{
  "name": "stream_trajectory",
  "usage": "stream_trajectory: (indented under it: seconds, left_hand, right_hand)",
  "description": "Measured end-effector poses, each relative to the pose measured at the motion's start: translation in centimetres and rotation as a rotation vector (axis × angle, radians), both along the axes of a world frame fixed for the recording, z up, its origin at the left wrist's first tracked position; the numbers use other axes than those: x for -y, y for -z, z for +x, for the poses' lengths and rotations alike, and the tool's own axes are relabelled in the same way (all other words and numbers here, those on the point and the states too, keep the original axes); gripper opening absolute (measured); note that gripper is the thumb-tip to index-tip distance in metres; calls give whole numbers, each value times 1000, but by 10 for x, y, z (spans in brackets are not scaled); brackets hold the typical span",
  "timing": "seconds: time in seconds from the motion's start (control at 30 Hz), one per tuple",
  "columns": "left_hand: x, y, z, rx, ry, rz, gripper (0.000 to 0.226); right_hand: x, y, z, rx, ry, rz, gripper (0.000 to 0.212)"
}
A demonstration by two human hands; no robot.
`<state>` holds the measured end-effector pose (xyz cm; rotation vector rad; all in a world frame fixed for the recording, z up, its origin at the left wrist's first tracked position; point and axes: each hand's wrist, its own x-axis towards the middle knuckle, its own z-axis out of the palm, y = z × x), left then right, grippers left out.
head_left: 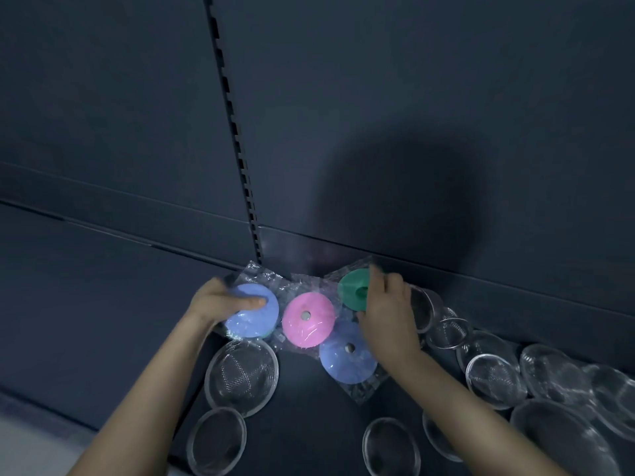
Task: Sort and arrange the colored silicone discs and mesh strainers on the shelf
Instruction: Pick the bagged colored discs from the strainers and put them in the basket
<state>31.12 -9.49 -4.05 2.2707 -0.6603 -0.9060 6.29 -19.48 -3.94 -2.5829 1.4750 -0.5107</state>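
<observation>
Where the dark blue shelf (pixel 103 321) meets its back panel (pixel 378 97), four discs in clear crinkled wrap are gathered just below the middle of the frame. A blue disc (pixel 252 321) is gripped by the left hand (pixel 220 300), with the thumb laid across its top and the other fingers curled out of sight behind its left edge. Just to its right a pink disc (pixel 308 319) is laid flat on the shelf, a small metal stud showing at its centre. A green disc (pixel 352 292) is held tilted against the back panel by the right hand (pixel 385 314), whose fingers are bunched together and pinched on its right edge. A second blue disc (pixel 347 359) is seen below the pink one, partly covered by the right wrist.

Mesh strainers are scattered over the shelf: one (pixel 241 376) directly under the gripped blue disc, another (pixel 216 441) at the shelf's front edge, one (pixel 391 448) at the bottom centre, and an overlapping pile (pixel 494 379) spread toward the lower right corner.

A slotted upright (pixel 233 132) is run from the top of the frame down to the shelf, dividing the back panel. A large round shadow (pixel 398 204) is cast on the panel right of centre. A strip of pale floor (pixel 27 451) is visible in the lower left corner. Lighting is dim and bluish.
</observation>
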Motion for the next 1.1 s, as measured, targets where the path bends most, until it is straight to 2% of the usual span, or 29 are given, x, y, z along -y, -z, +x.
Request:
stream_trajectory:
  seconds: [0.1, 0.2, 0.3, 0.4, 0.47, 0.53, 0.6, 0.7, 0.8, 0.83, 0.93, 1.03, 1.1]
  left_hand:
    - [-2, -2, -2, -108, -4, -144, 27]
    - [-2, -7, -7, -102, -66, -308, 34]
    - [2, -17, -13, -56, -228, -470, 39]
    - [1, -29, -22, -265, -326, -645, 24]
    - [0, -25, -30, -486, -282, -645, 18]
    - [0, -14, -40, -587, -212, -555, 18]
    - [3, -2, -50, -568, -169, -465, 25]
    - [8, 4, -62, -510, -102, -423, 34]
    - [13, 0, -64, -467, -49, -413, 62]
    - [14, -1, -63, -462, -19, -406, 65]
    - [17, -4, -63, -455, 35, -386, 49]
    - [16, -4, -64, -461, -7, -407, 17]
    - [15, -2, -65, -442, -28, -426, 20]
  right_hand:
    - [-1, 5, -3, 26, 27, -98, 67]
    - [-2, 8, -8, 125, 12, 15, 68]
    - [-1, 8, -14, 169, 26, 122, 78]
    - [-3, 7, -15, 179, 25, 129, 82]
    - [-4, 9, -15, 138, 30, 64, 82]
    - [-2, 9, -15, 122, 60, 8, 78]
    - [0, 5, -15, 125, 71, 12, 66]
    - [2, 3, -18, 104, 28, 34, 33]
    - [2, 2, -20, 94, -58, 127, 13]
    - [2, 2, -20, 99, -73, 160, 10]
    - [-1, 0, -19, 166, -63, 219, 7]
    - [-3, -5, -19, 230, -15, 222, 6]
    - [-4, -8, -21, 269, 12, 224, 9]
